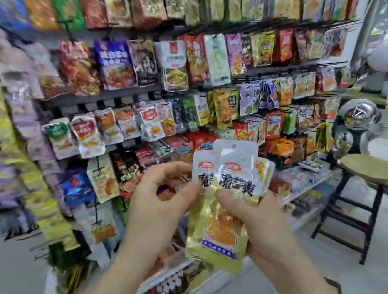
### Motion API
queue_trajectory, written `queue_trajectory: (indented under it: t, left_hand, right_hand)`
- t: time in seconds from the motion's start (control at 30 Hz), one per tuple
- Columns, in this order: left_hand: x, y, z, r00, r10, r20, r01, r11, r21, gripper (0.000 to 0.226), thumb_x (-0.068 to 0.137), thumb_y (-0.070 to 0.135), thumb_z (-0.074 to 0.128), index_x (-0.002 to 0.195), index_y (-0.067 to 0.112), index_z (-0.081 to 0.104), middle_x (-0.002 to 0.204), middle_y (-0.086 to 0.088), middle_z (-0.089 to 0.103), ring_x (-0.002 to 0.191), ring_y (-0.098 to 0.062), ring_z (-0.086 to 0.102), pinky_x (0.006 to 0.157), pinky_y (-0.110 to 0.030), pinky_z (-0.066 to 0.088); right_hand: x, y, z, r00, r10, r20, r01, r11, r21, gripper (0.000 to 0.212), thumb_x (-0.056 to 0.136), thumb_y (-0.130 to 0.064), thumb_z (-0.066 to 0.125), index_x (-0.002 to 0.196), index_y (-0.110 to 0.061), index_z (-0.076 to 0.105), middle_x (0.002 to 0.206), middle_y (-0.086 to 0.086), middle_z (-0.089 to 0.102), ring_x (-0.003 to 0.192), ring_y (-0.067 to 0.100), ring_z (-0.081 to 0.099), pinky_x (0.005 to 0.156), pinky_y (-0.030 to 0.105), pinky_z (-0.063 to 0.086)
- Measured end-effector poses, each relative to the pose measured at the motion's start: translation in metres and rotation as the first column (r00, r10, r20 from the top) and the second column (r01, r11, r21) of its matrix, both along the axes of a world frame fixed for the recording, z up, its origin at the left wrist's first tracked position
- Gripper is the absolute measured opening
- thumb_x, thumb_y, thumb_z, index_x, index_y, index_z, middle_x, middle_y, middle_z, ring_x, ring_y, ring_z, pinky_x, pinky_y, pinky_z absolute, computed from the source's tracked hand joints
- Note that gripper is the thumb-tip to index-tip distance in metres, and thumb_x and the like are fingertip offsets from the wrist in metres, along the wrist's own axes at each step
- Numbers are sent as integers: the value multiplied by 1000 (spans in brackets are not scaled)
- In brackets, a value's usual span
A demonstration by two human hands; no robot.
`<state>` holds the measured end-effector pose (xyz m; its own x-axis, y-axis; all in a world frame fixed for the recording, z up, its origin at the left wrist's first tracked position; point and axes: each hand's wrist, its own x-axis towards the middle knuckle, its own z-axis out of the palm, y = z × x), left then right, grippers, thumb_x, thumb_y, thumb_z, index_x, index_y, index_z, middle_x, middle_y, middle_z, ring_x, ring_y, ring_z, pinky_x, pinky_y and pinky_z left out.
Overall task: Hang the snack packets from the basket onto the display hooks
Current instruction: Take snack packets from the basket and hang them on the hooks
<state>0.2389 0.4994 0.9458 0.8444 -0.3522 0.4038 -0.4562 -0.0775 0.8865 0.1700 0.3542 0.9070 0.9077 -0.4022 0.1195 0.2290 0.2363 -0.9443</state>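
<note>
Stool, balloons and low stock beside the display

A dark-framed stool (371, 167) with a round woven seat stands on the pale floor (384, 272) at right. Just behind it is a silver foil balloon (356, 120), with a white round balloon (387, 57) higher up. Small white-topped goods (170, 286) sit low at bottom centre.

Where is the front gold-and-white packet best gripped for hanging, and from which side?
Probably its left edge, just under the clear top strip, pinched from the left by the left hand. The front packet stands upright, fanned atop the stack; the right hand grips the stack's lower right, so a left-side pinch leaves the top free for hanging.
</note>
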Motion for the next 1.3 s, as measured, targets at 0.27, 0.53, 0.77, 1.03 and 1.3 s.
queue_trajectory:
  t: [0.27, 0.53, 0.77, 1.03, 1.3]
  left_hand:
    - [89, 81, 30, 982, 58, -181, -72, 995, -73, 49, 60, 36, 83, 100, 34, 56, 91, 6, 71, 76, -9, 69, 53, -20, 49]
    - [171, 163, 49, 978, 148, -147, -176, 962, -207, 49, 62, 53, 75, 102, 25, 68, 93, 11, 74, 79, -4, 68, 59, -20, 47]
    - [215, 185, 76, 970, 241, 15, -231, 943, -240, 27, 83, 36, 70, 108, 28, 63, 99, 17, 72, 93, -1, 67, 82, -27, 53]
    - [280, 159, 130, 906, 301, 298, -263, 951, -160, 17, 93, 32, 60, 110, 36, 61, 101, 22, 69, 97, 2, 64, 85, -26, 51]
    - [335, 96, 216, 765, 417, 491, -258, 897, -359, 22, 82, 20, 72, 100, 26, 62, 87, 11, 74, 78, -5, 70, 65, -17, 52]
  right_hand:
    - [103, 109, 43, 976, 115, 186, -27, 907, -420, 43, 81, -7, 76, 111, -34, 64, 101, -24, 71, 95, -8, 65, 78, 12, 52]
    - [184, 173, 71, 979, 163, 120, -130, 961, -244, 21, 90, -45, 58, 111, -42, 56, 109, -34, 59, 106, -6, 58, 90, 21, 46]
    - [244, 201, 100, 876, -16, 481, 265, 850, -455, 76, 92, -26, 63, 142, -57, 15, 132, -57, 23, 122, -33, 22, 99, 2, 27]
    - [321, 172, 149, 860, 168, 482, 46, 915, -401, 32, 84, -44, 61, 114, -55, 57, 113, -48, 51, 111, -28, 40, 82, 1, 41]
    - [401, 114, 224, 726, 442, 527, -322, 896, -307, 50, 75, -31, 76, 121, -40, 58, 104, -6, 73, 87, 12, 72, 70, 34, 60]
